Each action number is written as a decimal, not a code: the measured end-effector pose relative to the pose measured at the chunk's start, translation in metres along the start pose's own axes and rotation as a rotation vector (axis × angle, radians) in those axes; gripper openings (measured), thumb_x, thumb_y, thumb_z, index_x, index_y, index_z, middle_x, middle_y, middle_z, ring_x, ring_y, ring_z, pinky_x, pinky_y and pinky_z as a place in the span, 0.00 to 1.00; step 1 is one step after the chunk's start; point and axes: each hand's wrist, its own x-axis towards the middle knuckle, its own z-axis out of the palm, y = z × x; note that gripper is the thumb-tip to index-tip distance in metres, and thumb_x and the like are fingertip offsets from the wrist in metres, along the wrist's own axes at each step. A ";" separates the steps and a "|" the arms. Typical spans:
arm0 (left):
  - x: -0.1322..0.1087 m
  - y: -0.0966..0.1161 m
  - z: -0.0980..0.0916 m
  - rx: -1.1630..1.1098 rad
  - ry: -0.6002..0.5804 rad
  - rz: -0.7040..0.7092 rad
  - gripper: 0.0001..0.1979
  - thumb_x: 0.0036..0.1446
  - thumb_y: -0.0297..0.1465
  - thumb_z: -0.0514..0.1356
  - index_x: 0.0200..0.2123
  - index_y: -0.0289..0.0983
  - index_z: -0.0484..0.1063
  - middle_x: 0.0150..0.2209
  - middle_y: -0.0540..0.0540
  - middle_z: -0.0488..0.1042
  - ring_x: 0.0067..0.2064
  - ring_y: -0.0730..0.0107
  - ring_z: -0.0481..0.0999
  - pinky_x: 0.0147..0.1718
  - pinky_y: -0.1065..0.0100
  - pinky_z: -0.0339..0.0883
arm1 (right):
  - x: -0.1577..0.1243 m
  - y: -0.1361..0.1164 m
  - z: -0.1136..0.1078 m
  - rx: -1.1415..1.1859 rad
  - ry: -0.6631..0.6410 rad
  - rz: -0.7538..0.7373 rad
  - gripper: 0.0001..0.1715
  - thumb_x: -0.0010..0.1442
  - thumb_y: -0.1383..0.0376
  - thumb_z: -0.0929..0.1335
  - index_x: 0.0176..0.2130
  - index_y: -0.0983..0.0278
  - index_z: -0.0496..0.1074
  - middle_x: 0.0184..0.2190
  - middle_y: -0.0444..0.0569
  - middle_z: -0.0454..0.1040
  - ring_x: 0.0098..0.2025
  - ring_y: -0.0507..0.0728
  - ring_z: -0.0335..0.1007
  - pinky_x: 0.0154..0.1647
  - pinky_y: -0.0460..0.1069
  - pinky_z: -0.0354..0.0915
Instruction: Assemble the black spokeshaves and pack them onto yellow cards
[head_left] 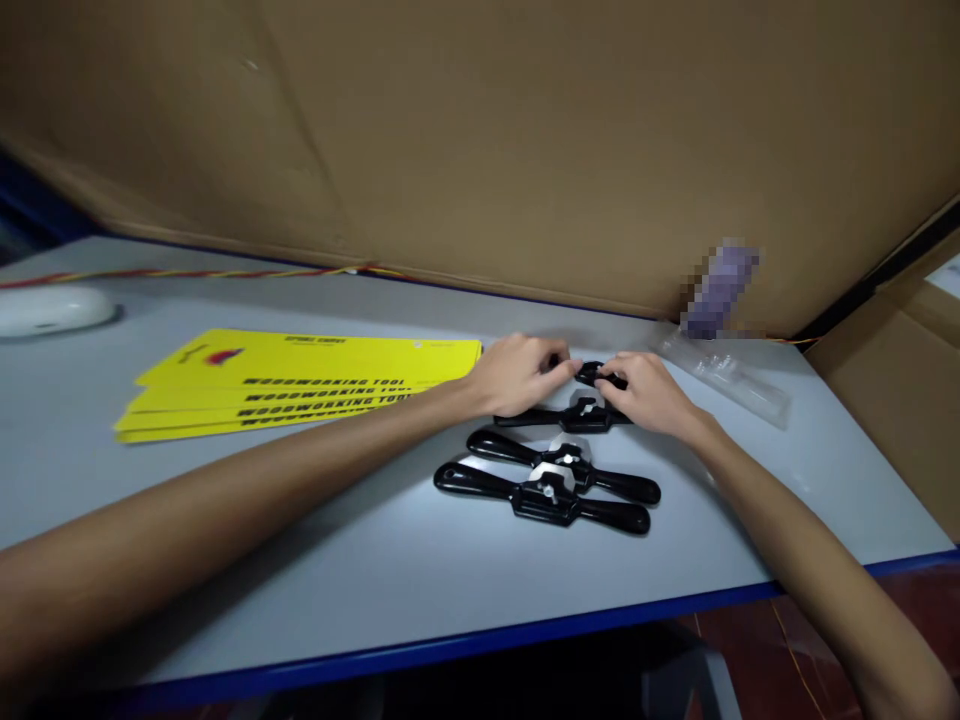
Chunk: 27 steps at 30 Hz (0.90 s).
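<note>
At the far end of a row of black spokeshaves, my left hand (522, 374) and my right hand (646, 390) grip one spokeshave (589, 372) by its two ends. The fingers of both hands are curled, and they cover most of its handles. Just in front of it lies a second spokeshave (589, 412), partly under my hands. Two more, a middle spokeshave (525, 452) and the nearest spokeshave (480, 482), lie crosswise closer to me with their silvery blades facing up. Beside my left forearm is a fanned stack of yellow printed cards (322, 360) reading "WOODWORKING TOOL".
A clear plastic package (731, 380) lies right of my right hand, near a pixelated purple object (721, 290). Cardboard (480, 150) walls the back of the grey table (337, 580). At far left are a white rounded object (56, 310) and a twisted red-yellow cord (187, 273).
</note>
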 end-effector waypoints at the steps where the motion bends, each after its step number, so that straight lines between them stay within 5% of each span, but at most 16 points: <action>1: 0.003 -0.002 -0.001 -0.087 0.037 -0.007 0.26 0.63 0.50 0.48 0.33 0.37 0.77 0.23 0.47 0.71 0.28 0.64 0.68 0.29 0.65 0.55 | 0.001 0.000 0.001 0.024 0.013 0.001 0.14 0.66 0.67 0.66 0.37 0.64 0.82 0.35 0.52 0.80 0.36 0.58 0.72 0.39 0.52 0.61; 8: 0.014 -0.010 -0.006 -0.923 0.002 -0.253 0.17 0.58 0.48 0.50 0.30 0.41 0.67 0.20 0.55 0.47 0.21 0.71 0.46 0.21 0.66 0.45 | -0.005 -0.001 0.010 0.252 0.155 0.021 0.12 0.67 0.64 0.66 0.38 0.62 0.79 0.32 0.47 0.76 0.33 0.55 0.68 0.38 0.52 0.61; 11: 0.013 -0.003 -0.010 -1.150 0.046 -0.293 0.15 0.56 0.46 0.51 0.30 0.41 0.64 0.22 0.55 0.45 0.22 0.71 0.46 0.21 0.67 0.46 | -0.009 -0.006 0.009 0.285 0.257 0.023 0.10 0.67 0.62 0.66 0.37 0.62 0.76 0.31 0.47 0.73 0.33 0.56 0.66 0.38 0.53 0.60; 16: 0.007 0.016 -0.018 -1.210 0.132 -0.209 0.16 0.61 0.46 0.48 0.30 0.41 0.64 0.21 0.54 0.45 0.22 0.70 0.49 0.22 0.67 0.53 | -0.016 -0.022 0.012 0.337 0.304 0.009 0.16 0.69 0.56 0.62 0.31 0.58 0.59 0.24 0.41 0.61 0.26 0.53 0.55 0.32 0.52 0.57; 19: 0.002 0.028 -0.020 -1.101 0.135 -0.105 0.24 0.66 0.49 0.42 0.34 0.40 0.68 0.20 0.54 0.48 0.22 0.71 0.52 0.21 0.68 0.56 | -0.021 -0.032 0.015 0.347 0.275 -0.054 0.10 0.69 0.60 0.61 0.34 0.57 0.58 0.24 0.39 0.59 0.24 0.52 0.53 0.29 0.51 0.57; 21: -0.001 0.036 -0.019 -1.017 0.142 -0.080 0.28 0.68 0.50 0.38 0.37 0.39 0.70 0.20 0.53 0.49 0.22 0.72 0.53 0.21 0.69 0.57 | -0.024 -0.037 0.016 0.329 0.248 -0.118 0.04 0.68 0.65 0.60 0.41 0.57 0.63 0.25 0.39 0.63 0.24 0.52 0.57 0.30 0.50 0.59; 27: -0.005 0.061 -0.020 -1.264 0.323 -0.280 0.21 0.69 0.45 0.46 0.27 0.40 0.60 0.20 0.54 0.46 0.21 0.74 0.50 0.20 0.72 0.52 | -0.028 -0.046 0.015 0.117 0.179 -0.295 0.18 0.72 0.70 0.56 0.52 0.62 0.70 0.38 0.51 0.77 0.38 0.58 0.74 0.40 0.52 0.68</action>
